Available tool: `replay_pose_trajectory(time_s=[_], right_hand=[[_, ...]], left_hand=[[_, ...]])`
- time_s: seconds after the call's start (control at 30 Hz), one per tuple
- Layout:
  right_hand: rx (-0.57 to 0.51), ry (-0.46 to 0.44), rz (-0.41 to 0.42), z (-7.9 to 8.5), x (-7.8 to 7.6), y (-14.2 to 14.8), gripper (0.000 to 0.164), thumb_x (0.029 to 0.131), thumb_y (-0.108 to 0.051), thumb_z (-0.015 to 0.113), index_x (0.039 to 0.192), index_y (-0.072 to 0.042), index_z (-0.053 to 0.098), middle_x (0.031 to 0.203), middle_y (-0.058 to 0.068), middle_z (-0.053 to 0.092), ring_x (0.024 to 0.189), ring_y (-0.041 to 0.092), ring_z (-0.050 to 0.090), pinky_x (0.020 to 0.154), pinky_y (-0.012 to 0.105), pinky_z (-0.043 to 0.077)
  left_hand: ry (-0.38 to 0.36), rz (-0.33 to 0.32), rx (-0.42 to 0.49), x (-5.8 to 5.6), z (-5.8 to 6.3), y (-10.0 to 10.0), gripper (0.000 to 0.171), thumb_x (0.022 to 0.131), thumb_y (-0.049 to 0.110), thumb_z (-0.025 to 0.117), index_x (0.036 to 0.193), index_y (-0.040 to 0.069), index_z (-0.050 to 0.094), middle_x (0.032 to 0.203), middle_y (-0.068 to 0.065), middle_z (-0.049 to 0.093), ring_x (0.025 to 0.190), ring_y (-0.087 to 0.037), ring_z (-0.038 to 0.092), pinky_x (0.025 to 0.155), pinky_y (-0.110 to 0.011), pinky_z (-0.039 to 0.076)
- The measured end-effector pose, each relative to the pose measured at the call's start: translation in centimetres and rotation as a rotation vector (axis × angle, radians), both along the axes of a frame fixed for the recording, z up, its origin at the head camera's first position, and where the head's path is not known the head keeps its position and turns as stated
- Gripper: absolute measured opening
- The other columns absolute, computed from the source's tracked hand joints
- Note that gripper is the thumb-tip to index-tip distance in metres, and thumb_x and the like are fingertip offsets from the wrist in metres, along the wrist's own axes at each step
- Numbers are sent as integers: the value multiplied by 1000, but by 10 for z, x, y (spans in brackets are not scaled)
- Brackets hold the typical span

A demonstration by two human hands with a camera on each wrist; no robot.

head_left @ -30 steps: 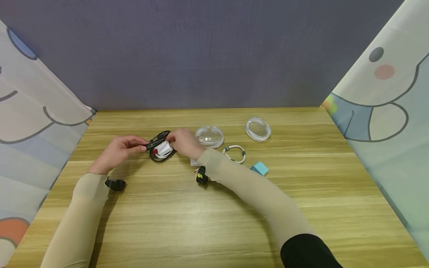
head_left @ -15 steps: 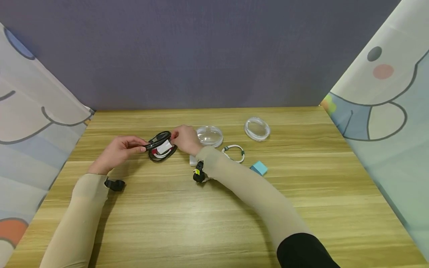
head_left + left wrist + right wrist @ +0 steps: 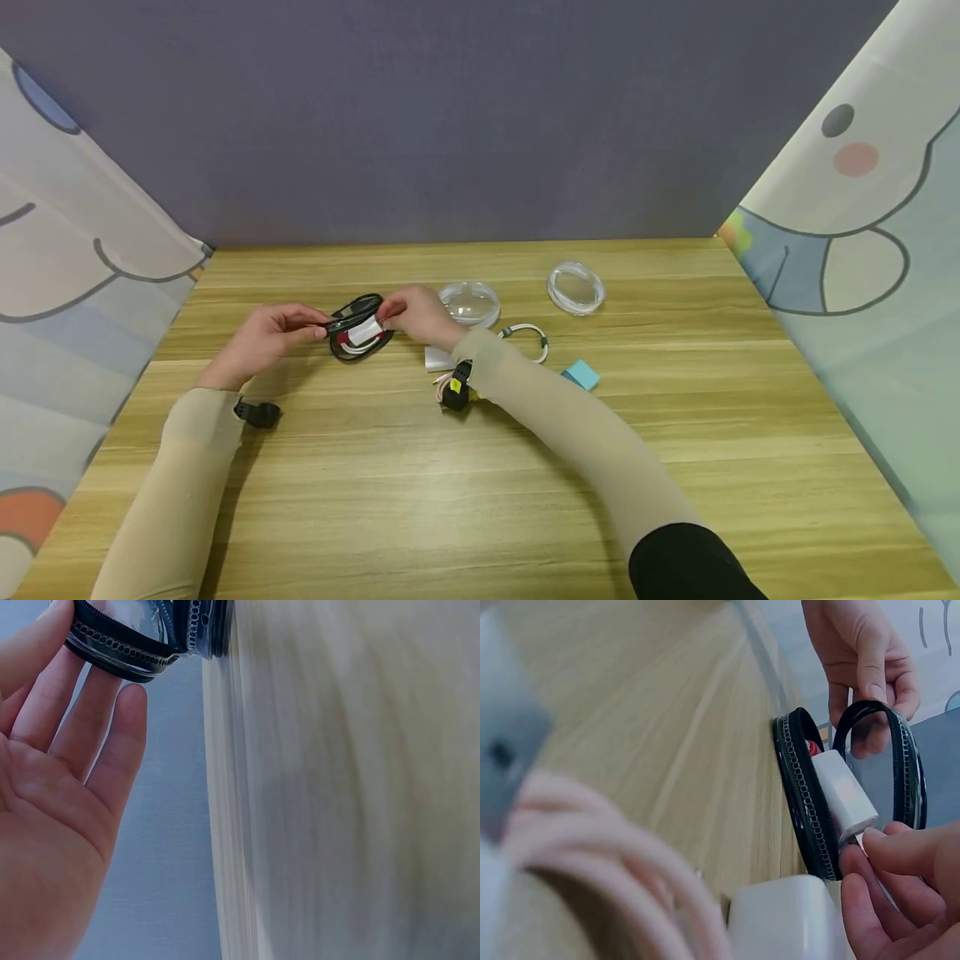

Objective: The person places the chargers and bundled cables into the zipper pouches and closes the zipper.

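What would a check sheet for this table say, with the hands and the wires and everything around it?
Surface: table, wood-patterned.
Job's things: black-edged pouch, open; white block sitting in the opening, red bit beside it.
Clutter: two clear rounds, blue block, white box.
Hands: left hand holds the pouch's edge; right hand seems to pinch the white block's end.
Cables: white cable in the pouch; white ring on the table, perhaps a cable; pink cable, blurred, near the right wrist.
Surroundings: grey panel behind, cartoon prints at both sides.
Spills: nothing seen.
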State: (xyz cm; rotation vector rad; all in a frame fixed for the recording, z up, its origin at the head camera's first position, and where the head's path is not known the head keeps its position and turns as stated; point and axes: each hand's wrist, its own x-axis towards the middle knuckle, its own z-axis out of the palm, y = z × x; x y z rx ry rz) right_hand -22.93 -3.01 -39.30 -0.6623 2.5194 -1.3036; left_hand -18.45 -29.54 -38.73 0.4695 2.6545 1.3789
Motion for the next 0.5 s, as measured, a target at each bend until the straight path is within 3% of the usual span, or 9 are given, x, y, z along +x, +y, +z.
replay_pose_trajectory(time_s=[0.3, 0.5], right_hand=[[-47, -8, -63, -3, 6, 3, 8, 88, -3, 74, 93, -8, 72, 99, 1, 72, 89, 9, 68, 77, 17, 50], [-121, -64, 10, -5, 7, 0, 16, 86, 6, 71, 98, -4, 70, 100, 4, 73, 90, 11, 68, 79, 17, 51]], left_hand=[[13, -4, -22, 2, 0, 0, 22, 95, 19, 70, 112, 5, 73, 106, -5, 73, 91, -6, 68, 74, -29, 57], [19, -20, 11, 1, -1, 1, 19, 95, 13, 69, 111, 2, 73, 105, -8, 72, 91, -6, 68, 73, -28, 57]])
